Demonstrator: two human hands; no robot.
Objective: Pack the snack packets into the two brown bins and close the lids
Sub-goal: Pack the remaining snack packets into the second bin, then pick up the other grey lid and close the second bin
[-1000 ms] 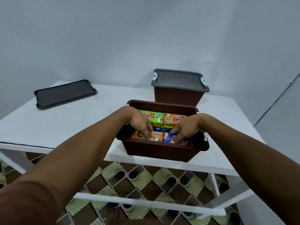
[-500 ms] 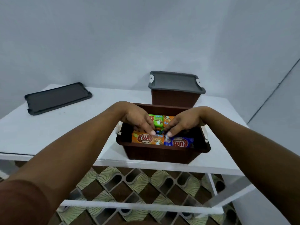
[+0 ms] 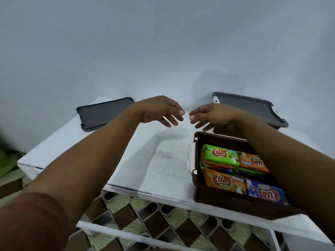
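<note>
You've pulled left grip [image 3: 161, 111] and right grip [image 3: 210, 115] out of the packed bin [image 3: 235, 203] at 4 o'clock, both loose and empty, so the lid [image 3: 103, 113] at 10 o'clock looks next.

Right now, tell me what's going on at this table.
A person is packing snack packets into brown bins. The left hand and right hand hover open and empty above the white table. The near bin is full but uncovered; a loose dark lid lies flat at the table's far left. The far bin already wears its grey lid.
</note>
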